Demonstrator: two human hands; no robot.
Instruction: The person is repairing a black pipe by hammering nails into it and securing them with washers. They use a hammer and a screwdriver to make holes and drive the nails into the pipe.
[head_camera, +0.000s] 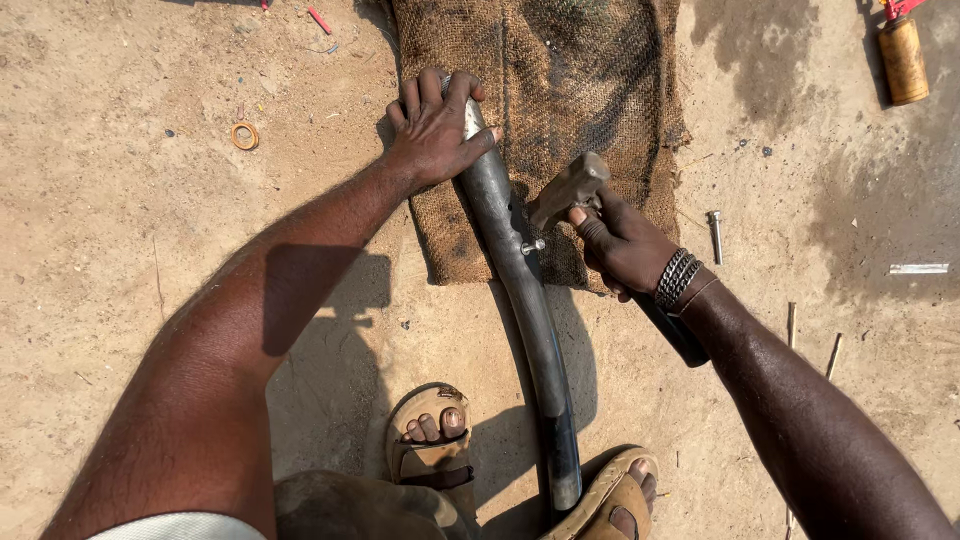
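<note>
Bare, sandy dirt ground (120, 200) carries a brown woven burlap sack (560, 90), laid flat. A curved grey metal mudguard (525, 300) crosses the sack's near edge. Right of the sack lies a short steel bolt (715, 235); left of it, a small orange ring (245, 135).

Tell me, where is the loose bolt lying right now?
The loose bolt lies on the sandy ground, just right of the burlap sack and beside the right hand, which holds a hammer.
</note>
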